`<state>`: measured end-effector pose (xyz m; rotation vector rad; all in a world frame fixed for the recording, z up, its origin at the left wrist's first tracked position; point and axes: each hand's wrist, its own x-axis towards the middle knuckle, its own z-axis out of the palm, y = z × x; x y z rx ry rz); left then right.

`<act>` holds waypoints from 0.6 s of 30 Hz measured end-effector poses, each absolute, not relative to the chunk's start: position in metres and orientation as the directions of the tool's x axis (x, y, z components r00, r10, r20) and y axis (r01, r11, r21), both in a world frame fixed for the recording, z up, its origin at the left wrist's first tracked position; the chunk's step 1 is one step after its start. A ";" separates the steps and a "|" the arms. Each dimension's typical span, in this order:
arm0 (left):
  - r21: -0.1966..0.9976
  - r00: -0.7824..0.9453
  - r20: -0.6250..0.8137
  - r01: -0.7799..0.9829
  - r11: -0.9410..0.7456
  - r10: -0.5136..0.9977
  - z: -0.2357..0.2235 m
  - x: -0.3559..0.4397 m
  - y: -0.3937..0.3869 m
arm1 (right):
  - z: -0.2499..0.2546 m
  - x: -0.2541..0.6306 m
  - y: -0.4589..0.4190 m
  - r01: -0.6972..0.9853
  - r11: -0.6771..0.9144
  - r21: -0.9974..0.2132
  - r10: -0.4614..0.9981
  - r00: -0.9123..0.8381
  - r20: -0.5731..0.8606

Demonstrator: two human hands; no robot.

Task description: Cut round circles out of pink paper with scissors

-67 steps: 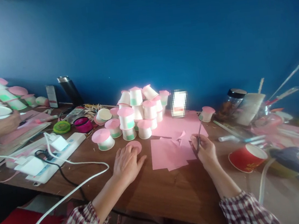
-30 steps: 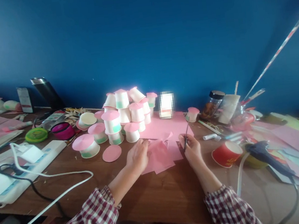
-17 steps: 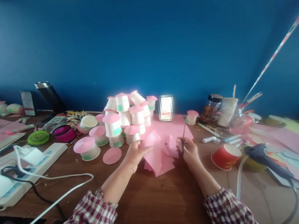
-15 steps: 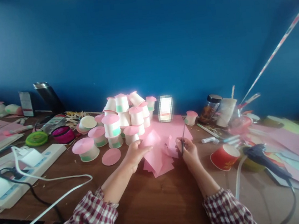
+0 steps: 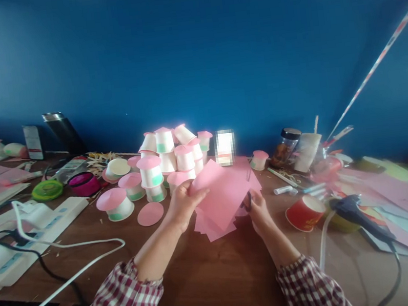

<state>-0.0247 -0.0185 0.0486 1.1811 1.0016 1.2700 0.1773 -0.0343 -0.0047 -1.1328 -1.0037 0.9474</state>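
Observation:
My left hand [image 5: 185,205] grips the left edge of a pink paper sheet [image 5: 220,195], thumb on top. The sheet is raised and tilted above more pink paper [image 5: 216,232] on the table. My right hand [image 5: 258,210] is closed around the handles of a pair of scissors [image 5: 247,200], right beside the sheet's right side. The blades point up and away, hard to make out against the pink. Left of my left hand a pink paper disc [image 5: 150,213] lies flat. White paper cups with pink discs on top [image 5: 150,171] are piled behind it.
A power strip [image 5: 60,223] with chargers and a white cable lies at left. A red paper cup [image 5: 305,212] and a glue gun [image 5: 362,218] with its cord are at right. Against the blue wall stand a black flask [image 5: 64,132] and a lidded jar [image 5: 287,146].
The pink sheet in my left hand has come up and spread out flatter, its face now toward me. The scissors have tipped in my right hand, their blades no longer standing clear of the paper.

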 end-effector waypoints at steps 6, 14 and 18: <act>0.896 0.088 -0.098 -0.426 0.126 0.991 0.016 0.019 0.008 | -0.001 0.181 -0.034 -0.471 0.084 -0.878 0.972 0.233 -0.031; 0.921 -0.012 -0.065 -0.386 0.056 0.998 -0.015 0.028 0.018 | -0.012 0.183 -0.029 -0.379 0.129 -0.916 0.953 0.304 0.008; 0.909 0.014 -0.086 -0.408 0.084 0.996 -0.013 0.026 0.016 | -0.014 0.182 -0.029 -0.313 0.112 -0.943 0.948 0.318 0.007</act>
